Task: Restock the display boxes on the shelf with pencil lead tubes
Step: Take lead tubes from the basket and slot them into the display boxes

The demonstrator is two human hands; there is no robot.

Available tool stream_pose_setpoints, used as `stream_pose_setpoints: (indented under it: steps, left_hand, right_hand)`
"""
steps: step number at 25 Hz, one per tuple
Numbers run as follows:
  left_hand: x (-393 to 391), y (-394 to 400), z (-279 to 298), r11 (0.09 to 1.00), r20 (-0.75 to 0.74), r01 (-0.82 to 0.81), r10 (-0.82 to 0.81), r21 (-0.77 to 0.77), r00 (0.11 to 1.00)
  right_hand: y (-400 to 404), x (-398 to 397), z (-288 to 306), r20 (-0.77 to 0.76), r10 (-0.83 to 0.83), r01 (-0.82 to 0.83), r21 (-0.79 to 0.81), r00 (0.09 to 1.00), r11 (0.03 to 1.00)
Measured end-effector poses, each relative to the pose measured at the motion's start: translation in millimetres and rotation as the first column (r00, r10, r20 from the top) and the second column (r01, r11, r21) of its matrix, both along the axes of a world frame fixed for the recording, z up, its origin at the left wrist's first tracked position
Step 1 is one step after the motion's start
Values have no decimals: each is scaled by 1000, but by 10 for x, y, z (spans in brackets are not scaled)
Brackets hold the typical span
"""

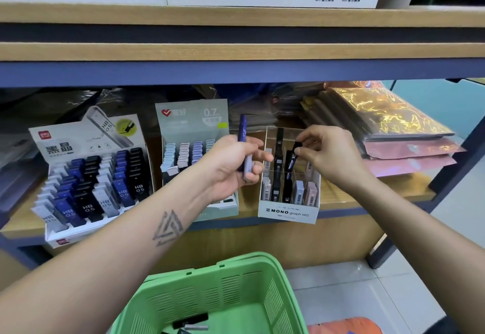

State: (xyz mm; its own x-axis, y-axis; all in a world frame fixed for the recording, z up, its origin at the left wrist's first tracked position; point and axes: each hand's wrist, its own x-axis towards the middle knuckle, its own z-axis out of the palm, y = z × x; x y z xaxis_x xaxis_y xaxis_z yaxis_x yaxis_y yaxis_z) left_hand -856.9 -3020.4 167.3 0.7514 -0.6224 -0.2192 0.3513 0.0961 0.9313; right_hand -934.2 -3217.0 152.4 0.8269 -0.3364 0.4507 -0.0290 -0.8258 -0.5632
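My left hand (233, 165) grips a few lead tubes (243, 134), one dark blue and one pale lilac, in front of the shelf. My right hand (328, 155) pinches the top of a black lead tube (291, 162) that stands tilted over the back row of the white MONO graph MG display box (287, 213). That box holds black, grey and pink tubes in its slots. Left of it stand a pale green 0.7 display box (193, 120) and a white display box (63, 238) full of blue, black and grey HB 0.5 tubes.
A green plastic basket (236, 281) sits below my arms with a few dark tubes (190, 320) at its bottom. Stacked shiny gold and pink packets (399, 134) lie on the shelf to the right. A wooden shelf edge (236, 51) runs overhead.
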Motion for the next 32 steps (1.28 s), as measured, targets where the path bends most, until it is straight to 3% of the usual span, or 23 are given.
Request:
stream_pose_setpoints:
  steps: [4,11,14,17,32]
  left_hand:
    - [4,22,-8,1000,-15,23,-23,-10,1000]
    - [-15,37,58,998,-41,52,-53,-32,998]
    - [-24,45,66,998,-31,54,-55,-34,998]
    - [-30,47,68,998,-25,56,-56,-32,998]
    - [-75,31,-10,997,-35,83,-83,-11,996]
  right_hand:
    - [39,9,35,-50,-4,2,-48,999,999]
    - [-138,72,431,45,-4,-12,354,999,935]
    - [-76,81,363,-94,86,-64,212,992,975]
    - [-39,77,268,-155,37,-36,12,987,999]
    - [37,130,-85,-231,-65,27,-164,971,986]
